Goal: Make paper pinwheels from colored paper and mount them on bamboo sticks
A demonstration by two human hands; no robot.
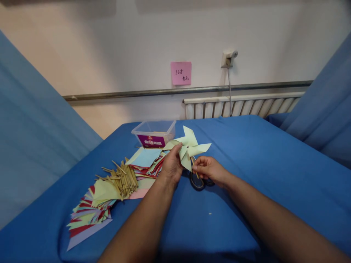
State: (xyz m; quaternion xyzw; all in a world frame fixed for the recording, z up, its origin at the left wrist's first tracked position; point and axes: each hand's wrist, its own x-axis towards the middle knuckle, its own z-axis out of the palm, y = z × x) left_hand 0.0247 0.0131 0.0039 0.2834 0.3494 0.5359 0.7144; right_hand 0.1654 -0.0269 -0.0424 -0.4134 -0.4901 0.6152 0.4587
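Bare blue cloth-covered table (pixel 260 175) lies open at right and lower centre; your left hand (pixel 171 166) pinches the pale-green paper pinwheel (pixel 189 148) at frame centre; your right hand (pixel 208 170) fingers closed on its thin wooden stick (pixel 195 170); four pointed vanes, metal pin centre.

- The pinwheel (pixel 189 148) is pale yellow-green with a small silver pin at its centre.
- The table cloth (pixel 260 164) is plain bright blue.
- The paper sheets (pixel 93 212) mix red, yellow, light blue and pink.
- The sticks (pixel 124 179) are tan.
- The clear box (pixel 154 133) bears a purple label.
- The sticky note (pixel 181 73) is pink.
- The scissors (pixel 199 182) have black handles.
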